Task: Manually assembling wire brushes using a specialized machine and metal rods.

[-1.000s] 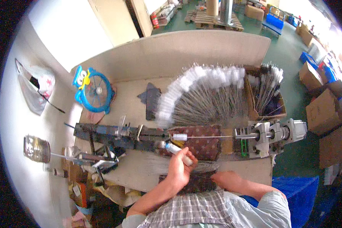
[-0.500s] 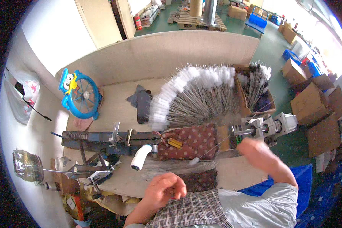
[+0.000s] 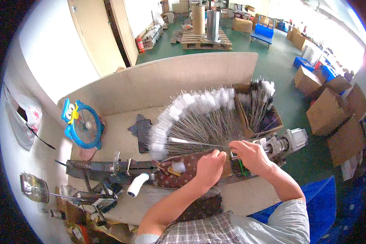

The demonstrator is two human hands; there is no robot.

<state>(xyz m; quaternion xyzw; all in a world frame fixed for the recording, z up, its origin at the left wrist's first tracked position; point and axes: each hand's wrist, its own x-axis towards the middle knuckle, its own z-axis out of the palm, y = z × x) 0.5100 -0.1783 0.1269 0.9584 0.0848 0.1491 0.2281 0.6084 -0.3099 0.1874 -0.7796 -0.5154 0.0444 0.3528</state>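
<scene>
My right hand [image 3: 251,157] is closed beside the metal shaft of a motor-driven fixture [image 3: 274,145]. From its fingertips a thin wire brush [image 3: 185,141] points left, its white end blurred, over the heaped brushes. Just left of it, my left hand [image 3: 210,166] is closed with fingers pinched; whatever is in them is hidden. Below that forearm lies a dark red dotted cloth pad [image 3: 187,162], with a blurred white tuft [image 3: 178,167] and a yellow piece [image 3: 173,171] over it. Many white-tipped wire brushes [image 3: 203,122] fan out behind the hands.
A cardboard box [image 3: 242,116] of dark and white brushes stands at the right of the pile. Left along the bench runs a dark metal rail [image 3: 97,170], with a white curved handle [image 3: 138,185] near it. A blue round toy-like wheel [image 3: 85,126] stands at far left.
My left hand has risen from near my lap to the pad, beside my right hand. The right hand has shifted slightly left, and the brush's wire now points left. The view has tilted up.
</scene>
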